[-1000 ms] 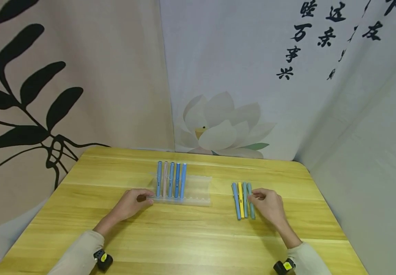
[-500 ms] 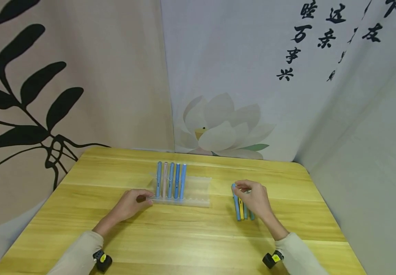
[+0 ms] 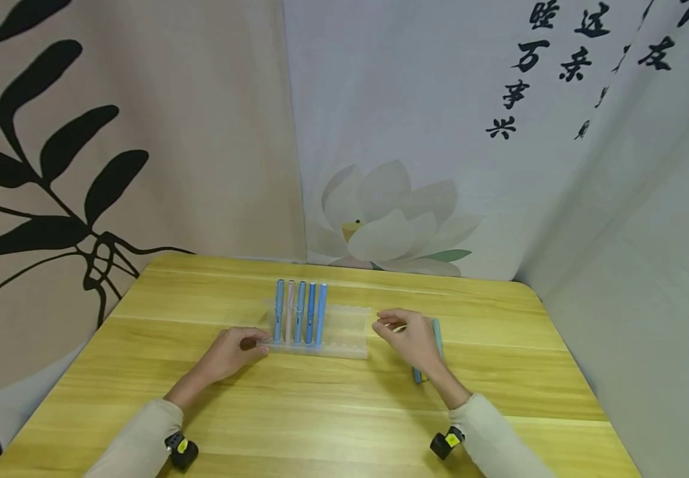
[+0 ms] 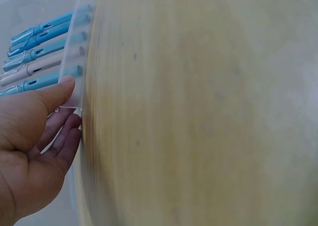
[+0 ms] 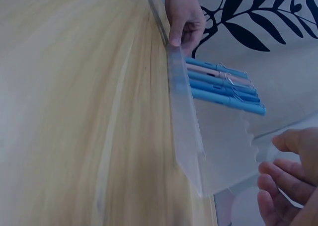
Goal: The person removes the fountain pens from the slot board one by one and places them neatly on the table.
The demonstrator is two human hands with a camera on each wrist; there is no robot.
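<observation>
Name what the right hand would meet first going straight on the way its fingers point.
In the head view, the right hand would likely meet the right end of the clear rack first, though depth is unclear.

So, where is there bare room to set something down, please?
Bare: table between the left sleeve and right sleeve, and right of the loose pens. Crowded: the left half of the rack, holding five pens near the left hand, and around the right hand.

pens (image 3: 300,312) block the rack (image 3: 346,325) at left; right is passable.
</observation>
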